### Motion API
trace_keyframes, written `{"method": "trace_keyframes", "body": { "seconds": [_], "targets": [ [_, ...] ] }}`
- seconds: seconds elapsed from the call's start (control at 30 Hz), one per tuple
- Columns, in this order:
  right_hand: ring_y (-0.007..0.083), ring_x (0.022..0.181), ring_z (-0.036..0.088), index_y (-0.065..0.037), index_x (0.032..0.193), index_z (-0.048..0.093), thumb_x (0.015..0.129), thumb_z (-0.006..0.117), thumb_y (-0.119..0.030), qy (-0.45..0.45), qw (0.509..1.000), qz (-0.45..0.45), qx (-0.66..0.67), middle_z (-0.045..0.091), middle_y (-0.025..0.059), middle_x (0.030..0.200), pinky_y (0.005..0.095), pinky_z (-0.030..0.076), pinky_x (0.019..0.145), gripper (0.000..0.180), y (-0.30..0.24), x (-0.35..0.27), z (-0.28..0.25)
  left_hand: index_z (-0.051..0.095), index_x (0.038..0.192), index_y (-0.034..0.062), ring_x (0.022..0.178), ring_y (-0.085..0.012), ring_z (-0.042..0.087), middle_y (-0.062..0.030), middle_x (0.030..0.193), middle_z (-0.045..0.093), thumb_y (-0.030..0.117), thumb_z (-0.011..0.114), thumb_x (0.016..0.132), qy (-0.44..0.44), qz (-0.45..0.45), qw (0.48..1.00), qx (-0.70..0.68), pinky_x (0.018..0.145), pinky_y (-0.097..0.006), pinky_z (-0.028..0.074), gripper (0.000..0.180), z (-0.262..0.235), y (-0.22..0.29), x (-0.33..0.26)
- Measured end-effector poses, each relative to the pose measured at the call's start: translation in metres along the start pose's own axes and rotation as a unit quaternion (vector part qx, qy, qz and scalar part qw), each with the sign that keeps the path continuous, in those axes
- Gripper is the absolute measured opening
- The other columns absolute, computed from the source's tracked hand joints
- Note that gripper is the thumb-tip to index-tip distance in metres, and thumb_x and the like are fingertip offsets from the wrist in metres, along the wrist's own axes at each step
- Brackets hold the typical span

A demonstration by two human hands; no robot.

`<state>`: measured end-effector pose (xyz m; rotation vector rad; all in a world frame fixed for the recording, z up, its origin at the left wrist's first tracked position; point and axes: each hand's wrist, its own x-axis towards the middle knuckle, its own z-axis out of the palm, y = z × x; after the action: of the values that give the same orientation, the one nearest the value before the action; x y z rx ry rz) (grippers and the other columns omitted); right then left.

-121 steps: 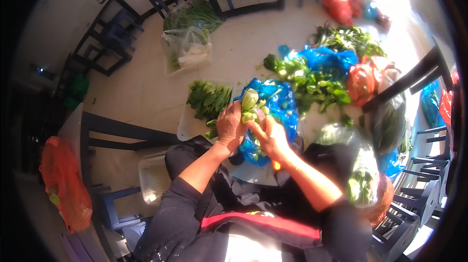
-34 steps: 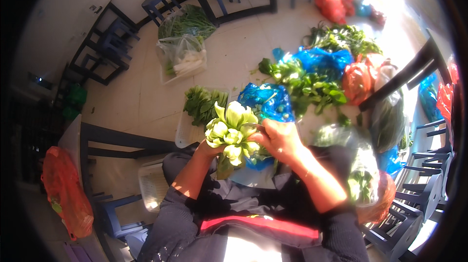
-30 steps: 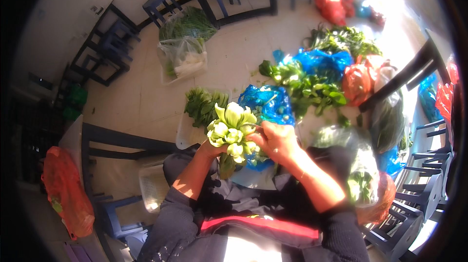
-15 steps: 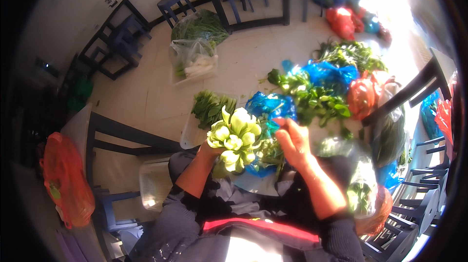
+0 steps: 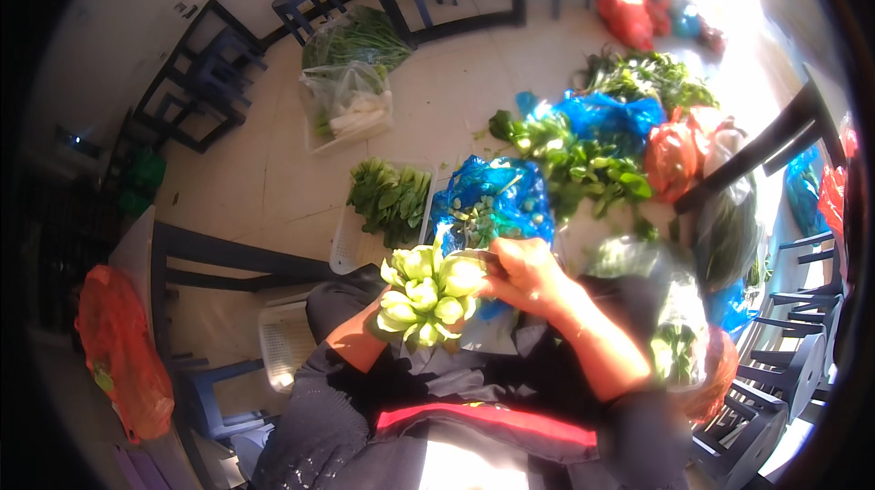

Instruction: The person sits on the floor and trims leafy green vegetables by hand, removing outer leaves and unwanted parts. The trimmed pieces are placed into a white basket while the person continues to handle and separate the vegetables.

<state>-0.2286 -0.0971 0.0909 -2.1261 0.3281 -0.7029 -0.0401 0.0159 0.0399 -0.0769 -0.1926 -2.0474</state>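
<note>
Bok choy bunch [image 5: 425,297] held between both hands, right hand [image 5: 521,273] gripping one head.

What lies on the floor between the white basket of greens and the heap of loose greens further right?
A blue plastic bag with green trimmings, seen in the head view.

The person wears a dark grey top with sleeves pushed up above the elbows, leaving both forearms bare. A red band runs across the chest of the garment, with a pale panel below it. The right hand [image 5: 529,273] wears no glove.
</note>
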Motion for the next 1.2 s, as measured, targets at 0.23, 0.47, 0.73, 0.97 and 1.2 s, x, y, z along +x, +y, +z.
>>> {"method": "trace_keyframes", "body": {
  "seconds": [0.23, 0.47, 0.73, 0.97, 1.2],
  "targets": [
    [0.0367, 0.060, 0.062, -0.003, 0.081, 0.054, 0.088, 0.070, -0.039, -0.021, 1.000, -0.007, -0.016, 0.060, 0.0141, 0.064, 0.0428, 0.048, 0.054, 0.039, 0.004, -0.004, 0.015, 0.052, 0.129, -0.0005, 0.103, -0.0302, 0.062, -0.0185, 0.119, 0.060, 0.022, 0.071, 0.083, 0.015, -0.002, 1.000, 0.005, 0.086, -0.046, 0.051, 0.055, 0.003, -0.001, -0.002],
    [0.0267, 0.055, 0.057, -0.002, 0.079, 0.052, 0.087, 0.074, -0.034, -0.038, 0.999, 0.013, -0.017, 0.058, 0.0118, 0.067, 0.0371, 0.046, 0.055, 0.040, -0.001, 0.002, -0.007, 0.051, 0.132, -0.0007, 0.107, -0.0304, 0.061, -0.0183, 0.123, 0.059, 0.023, 0.068, 0.086, 0.147, 0.042, 0.982, 0.114, 0.091, -0.047, 0.051, 0.054, 0.004, 0.025, -0.023],
    [0.0101, 0.063, 0.047, 0.000, 0.087, 0.048, 0.087, 0.075, -0.017, -0.016, 0.991, 0.107, 0.079, 0.062, 0.0078, 0.075, 0.0306, 0.047, 0.059, 0.031, 0.000, 0.006, -0.015, 0.052, 0.133, 0.0006, 0.111, -0.0153, 0.060, -0.0058, 0.128, 0.060, 0.021, 0.067, 0.091, 0.090, 0.024, 0.836, 0.541, 0.100, -0.031, 0.047, 0.048, 0.034, 0.048, -0.018],
    [0.0370, 0.059, 0.057, -0.002, 0.080, 0.044, 0.086, 0.072, -0.043, -0.031, 0.996, 0.084, 0.009, 0.056, 0.0169, 0.065, 0.0400, 0.045, 0.055, 0.049, 0.002, 0.004, -0.013, 0.044, 0.142, 0.0001, 0.121, -0.0141, 0.054, -0.0074, 0.136, 0.056, 0.014, 0.069, 0.090, 0.137, -0.096, 0.803, 0.572, 0.105, -0.031, 0.043, 0.060, 0.061, 0.047, 0.004],
    [0.0406, 0.064, 0.061, -0.001, 0.081, 0.049, 0.090, 0.066, -0.045, -0.013, 0.991, 0.120, -0.053, 0.058, 0.0199, 0.067, 0.0440, 0.047, 0.056, 0.047, 0.001, 0.001, 0.002, 0.054, 0.134, -0.0004, 0.119, -0.0188, 0.055, -0.0114, 0.136, 0.056, 0.020, 0.070, 0.088, 0.127, -0.071, 0.756, 0.639, 0.104, -0.035, 0.042, 0.053, 0.048, 0.038, 0.007]
  ]
}}
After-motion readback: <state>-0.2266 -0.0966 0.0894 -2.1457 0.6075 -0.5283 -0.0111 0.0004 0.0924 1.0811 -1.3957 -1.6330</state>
